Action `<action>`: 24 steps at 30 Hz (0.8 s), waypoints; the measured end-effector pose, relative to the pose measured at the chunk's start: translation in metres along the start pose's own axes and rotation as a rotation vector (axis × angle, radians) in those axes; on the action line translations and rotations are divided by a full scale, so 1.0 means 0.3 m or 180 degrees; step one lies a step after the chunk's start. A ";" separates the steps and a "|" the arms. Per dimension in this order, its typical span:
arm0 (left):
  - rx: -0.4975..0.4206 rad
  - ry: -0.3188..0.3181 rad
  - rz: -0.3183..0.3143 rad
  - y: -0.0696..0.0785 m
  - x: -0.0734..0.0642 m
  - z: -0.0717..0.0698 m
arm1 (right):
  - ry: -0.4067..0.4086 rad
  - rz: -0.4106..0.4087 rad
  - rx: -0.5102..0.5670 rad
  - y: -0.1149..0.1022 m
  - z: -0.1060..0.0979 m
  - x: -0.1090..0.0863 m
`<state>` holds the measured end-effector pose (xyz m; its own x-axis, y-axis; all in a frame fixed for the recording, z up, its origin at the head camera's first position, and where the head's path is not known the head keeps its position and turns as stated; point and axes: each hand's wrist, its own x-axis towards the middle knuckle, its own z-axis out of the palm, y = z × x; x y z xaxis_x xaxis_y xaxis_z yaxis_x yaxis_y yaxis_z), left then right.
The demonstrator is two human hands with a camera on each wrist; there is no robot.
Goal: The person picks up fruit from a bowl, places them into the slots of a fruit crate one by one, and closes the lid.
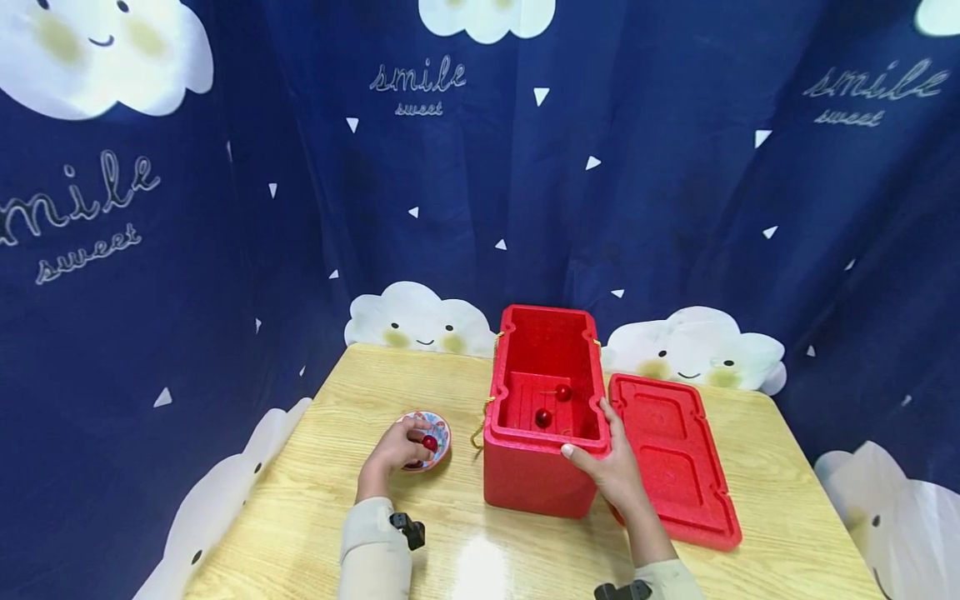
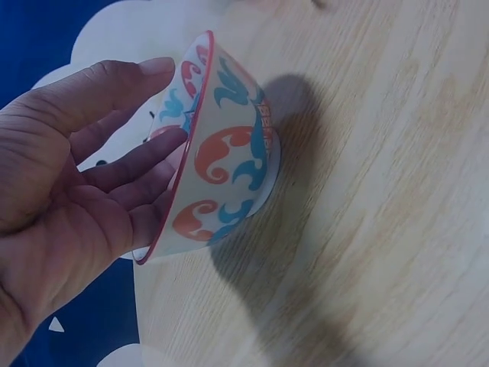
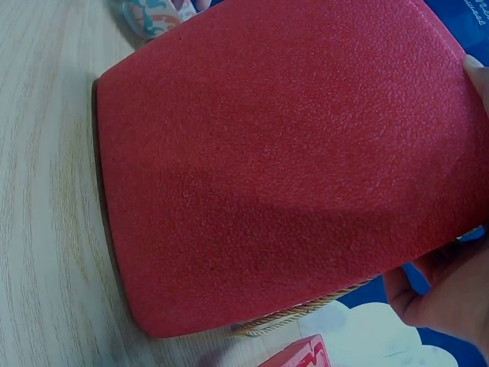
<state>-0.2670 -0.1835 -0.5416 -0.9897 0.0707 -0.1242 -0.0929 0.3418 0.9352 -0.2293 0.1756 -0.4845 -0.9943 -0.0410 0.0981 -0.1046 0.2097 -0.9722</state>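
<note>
My left hand [image 1: 399, 443] reaches into a small patterned bowl [image 2: 244, 164] with a red rim, left of a red foam box. Its fingers dip past the rim and the thumb stays above, apart from them. A dark red cherry [image 1: 430, 442] shows at the fingertips in the head view; the left wrist view hides it. My right hand [image 1: 618, 467] grips the near right corner of the box [image 1: 536, 479], thumb on the front rim, fingers along the side. Inside the lidless box lie two cherries, one nearer [image 1: 543, 417] and one farther back [image 1: 562, 392].
The red lid [image 1: 671, 467] lies on the wooden table [image 1: 300, 517] right of the box. Yellow rope handles [image 1: 480, 425] hang at the box's sides. A dark blue curtain [image 1: 465, 183] with clouds surrounds the table's back and sides.
</note>
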 end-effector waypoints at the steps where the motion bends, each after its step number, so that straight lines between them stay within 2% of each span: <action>1: 0.0005 0.0007 -0.0024 0.002 0.002 0.001 | 0.0002 -0.0014 -0.0004 0.001 -0.001 0.000; 4: 0.0019 0.0014 -0.0060 0.004 0.010 0.003 | 0.0009 -0.0020 -0.0015 0.003 -0.003 0.003; 15: 0.0384 0.0111 0.0071 -0.027 0.026 0.015 | 0.0005 0.0068 0.0004 0.002 -0.001 0.002; 24: 0.0700 0.0383 0.0245 -0.045 0.042 0.042 | 0.0019 0.0008 -0.0020 0.007 -0.002 0.005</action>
<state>-0.2769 -0.1753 -0.5599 -1.0000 -0.0030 -0.0027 -0.0039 0.5362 0.8441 -0.2312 0.1766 -0.4861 -0.9947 -0.0347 0.0970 -0.1022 0.2158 -0.9711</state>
